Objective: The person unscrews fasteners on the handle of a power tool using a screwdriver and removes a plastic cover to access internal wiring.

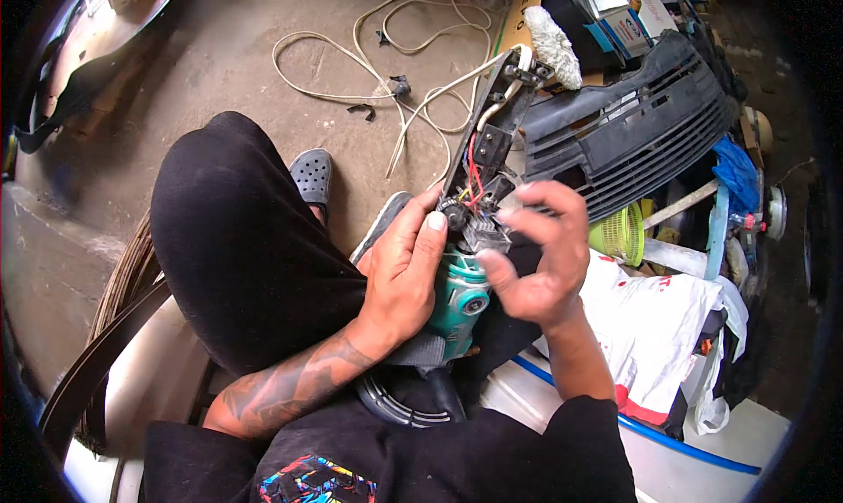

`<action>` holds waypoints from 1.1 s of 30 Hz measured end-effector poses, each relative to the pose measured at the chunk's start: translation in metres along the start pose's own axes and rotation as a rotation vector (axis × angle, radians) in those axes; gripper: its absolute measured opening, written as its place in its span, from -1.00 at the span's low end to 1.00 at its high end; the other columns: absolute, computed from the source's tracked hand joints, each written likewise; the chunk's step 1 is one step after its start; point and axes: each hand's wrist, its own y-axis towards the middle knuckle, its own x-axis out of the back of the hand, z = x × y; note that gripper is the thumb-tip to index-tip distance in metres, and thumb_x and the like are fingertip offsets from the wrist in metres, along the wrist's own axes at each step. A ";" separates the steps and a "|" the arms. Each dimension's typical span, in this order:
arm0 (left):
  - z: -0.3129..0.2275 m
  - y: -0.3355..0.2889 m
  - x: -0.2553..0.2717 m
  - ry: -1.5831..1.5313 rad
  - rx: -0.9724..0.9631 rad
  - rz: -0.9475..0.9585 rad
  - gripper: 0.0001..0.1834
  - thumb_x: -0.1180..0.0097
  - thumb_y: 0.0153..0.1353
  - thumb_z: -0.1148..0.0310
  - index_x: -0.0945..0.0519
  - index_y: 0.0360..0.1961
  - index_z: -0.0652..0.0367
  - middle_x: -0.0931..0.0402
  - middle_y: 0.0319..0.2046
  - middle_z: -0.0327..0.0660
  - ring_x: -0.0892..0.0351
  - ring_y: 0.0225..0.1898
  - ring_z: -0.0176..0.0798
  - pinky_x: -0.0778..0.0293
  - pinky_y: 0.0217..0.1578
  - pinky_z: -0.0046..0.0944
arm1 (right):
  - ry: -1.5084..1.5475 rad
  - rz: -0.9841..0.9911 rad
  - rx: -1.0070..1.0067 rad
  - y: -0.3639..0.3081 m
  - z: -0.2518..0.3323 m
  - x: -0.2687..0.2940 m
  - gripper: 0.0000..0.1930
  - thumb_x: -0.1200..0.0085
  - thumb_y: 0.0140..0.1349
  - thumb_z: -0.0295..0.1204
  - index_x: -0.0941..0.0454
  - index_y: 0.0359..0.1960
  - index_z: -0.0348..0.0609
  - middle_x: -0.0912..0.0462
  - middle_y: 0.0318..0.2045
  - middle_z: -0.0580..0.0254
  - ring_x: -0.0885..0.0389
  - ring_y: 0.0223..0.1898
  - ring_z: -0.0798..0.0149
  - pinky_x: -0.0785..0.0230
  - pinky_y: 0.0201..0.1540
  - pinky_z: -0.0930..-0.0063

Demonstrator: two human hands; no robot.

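Observation:
A teal electric polisher stands between my legs, its black handle housing opened up and pointing away from me. Red and yellow wires and a grey metal part show inside. My left hand is closed around the polisher's left side, with the thumb near a round black part. At the other side my right hand hovers with fingers spread and slightly blurred, its thumb close to the grey part. Nearer my body, a curved black loop handle belongs to the tool. A pale power cord enters the housing's far end.
Cord loops lie on the concrete floor ahead. To the right are a black slatted grille, a fluffy white pad, a yellow-green basket and a white plastic bag. Curved panels lie at the far left.

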 end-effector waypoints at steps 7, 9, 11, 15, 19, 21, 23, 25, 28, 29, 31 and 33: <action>-0.006 0.004 -0.001 0.012 0.016 -0.019 -0.65 0.02 0.48 0.38 -0.47 0.18 0.38 -0.60 -0.16 -0.24 -0.49 -0.17 -0.49 -0.46 -0.14 -0.43 | 0.032 0.060 -0.086 -0.002 0.016 -0.004 -0.70 -0.41 -0.10 -0.48 -0.65 -0.28 -0.17 -0.59 -0.25 0.13 -0.58 -0.26 0.17 -0.46 -0.20 0.36; -0.005 0.005 0.000 0.073 0.001 -0.025 -0.65 0.01 0.48 0.37 -0.47 0.17 0.38 -0.61 -0.16 -0.24 -0.49 -0.19 -0.49 -0.46 -0.15 -0.43 | 0.039 0.064 -0.108 0.003 0.018 -0.002 -0.70 -0.42 -0.12 -0.49 -0.65 -0.30 -0.16 -0.59 -0.27 0.14 -0.58 -0.28 0.19 -0.45 -0.22 0.38; -0.008 0.005 0.001 0.112 0.045 -0.007 -0.65 0.01 0.48 0.37 -0.47 0.17 0.38 -0.61 -0.15 -0.23 -0.50 -0.17 -0.49 -0.47 -0.14 -0.42 | 0.067 0.089 -0.118 0.008 0.019 0.001 -0.76 -0.39 -0.08 -0.50 -0.64 -0.33 -0.16 -0.58 -0.26 0.15 -0.55 -0.29 0.10 -0.41 -0.24 0.31; -0.007 0.004 0.002 0.049 0.023 0.002 -0.63 0.00 0.46 0.40 -0.45 0.20 0.37 -0.60 -0.10 -0.20 -0.52 -0.12 -0.46 -0.47 -0.08 -0.40 | 0.077 0.110 -0.096 0.007 0.017 -0.002 -0.78 -0.41 -0.07 -0.51 -0.65 -0.35 -0.16 -0.58 -0.26 0.18 -0.56 -0.27 0.13 -0.41 -0.22 0.36; -0.004 -0.003 0.001 0.157 -0.071 -0.005 -0.46 -0.17 0.25 0.44 -0.42 0.25 0.38 -0.60 -0.08 -0.12 -0.57 -0.04 -0.35 -0.48 0.01 -0.32 | 0.280 0.177 -0.290 -0.004 0.006 0.001 -0.74 -0.43 -0.04 -0.53 -0.65 -0.29 -0.19 -0.56 -0.17 0.22 -0.56 -0.15 0.27 -0.43 -0.06 0.41; -0.001 0.000 0.002 0.256 -0.131 -0.012 -0.43 -0.20 0.21 0.44 -0.43 0.24 0.40 -0.64 -0.11 -0.03 -0.62 -0.08 -0.31 -0.50 -0.01 -0.30 | 0.459 0.056 -0.369 -0.016 -0.001 -0.007 -0.52 -0.41 0.01 -0.50 -0.52 0.00 -0.20 -0.50 -0.04 0.13 -0.51 -0.02 0.26 -0.36 0.11 0.35; 0.001 0.000 -0.001 0.179 -0.097 -0.024 -0.47 -0.18 0.24 0.45 -0.45 0.23 0.41 -0.65 -0.10 0.00 -0.62 -0.09 -0.31 -0.49 -0.02 -0.30 | 0.726 -0.033 -0.485 -0.029 -0.004 -0.019 -0.31 -0.38 0.07 -0.47 -0.35 0.27 -0.23 -0.43 0.10 0.03 -0.45 0.12 0.23 -0.27 0.26 0.30; -0.008 -0.001 -0.003 0.113 -0.066 -0.045 -0.53 -0.16 0.28 0.44 -0.49 0.19 0.41 -0.68 -0.15 -0.02 -0.63 -0.14 -0.34 -0.51 -0.09 -0.32 | 1.100 -0.019 -0.737 -0.033 -0.001 -0.021 -0.25 -0.32 0.18 -0.36 -0.21 0.35 -0.34 -0.43 0.18 0.01 -0.44 0.21 0.18 -0.24 0.31 0.29; -0.016 0.000 -0.002 0.212 0.010 -0.024 -0.60 -0.14 0.37 0.41 -0.52 0.18 0.36 -0.63 -0.24 -0.30 -0.51 -0.23 -0.52 -0.47 -0.18 -0.44 | 1.218 0.059 -0.813 -0.037 0.002 -0.024 -0.31 -0.22 0.28 -0.28 -0.25 0.31 -0.48 -0.50 0.18 -0.03 -0.49 0.20 0.19 -0.26 0.30 0.31; -0.014 0.000 -0.001 0.210 0.010 -0.029 -0.60 -0.14 0.37 0.41 -0.52 0.18 0.36 -0.63 -0.24 -0.30 -0.51 -0.23 -0.52 -0.47 -0.18 -0.44 | 1.216 0.062 -0.824 -0.038 0.003 -0.025 -0.33 -0.19 0.30 -0.26 -0.26 0.30 -0.50 -0.54 0.14 -0.02 -0.52 0.17 0.20 -0.27 0.29 0.32; -0.011 0.001 -0.001 0.222 -0.035 -0.031 -0.61 -0.14 0.37 0.43 -0.52 0.17 0.37 -0.64 -0.25 -0.30 -0.51 -0.23 -0.52 -0.47 -0.20 -0.44 | 1.216 0.035 -0.814 -0.035 0.008 -0.028 -0.39 -0.14 0.33 -0.31 -0.30 0.27 -0.52 -0.57 0.11 -0.01 -0.56 0.13 0.20 -0.30 0.26 0.35; -0.016 0.000 0.001 0.277 -0.018 -0.027 -0.61 -0.14 0.37 0.44 -0.52 0.17 0.38 -0.64 -0.25 -0.30 -0.52 -0.23 -0.51 -0.47 -0.20 -0.44 | 1.198 -0.004 -0.823 -0.033 0.012 -0.029 -0.45 -0.10 0.35 -0.33 -0.35 0.25 -0.51 -0.60 0.07 0.02 -0.58 0.07 0.26 -0.35 0.19 0.41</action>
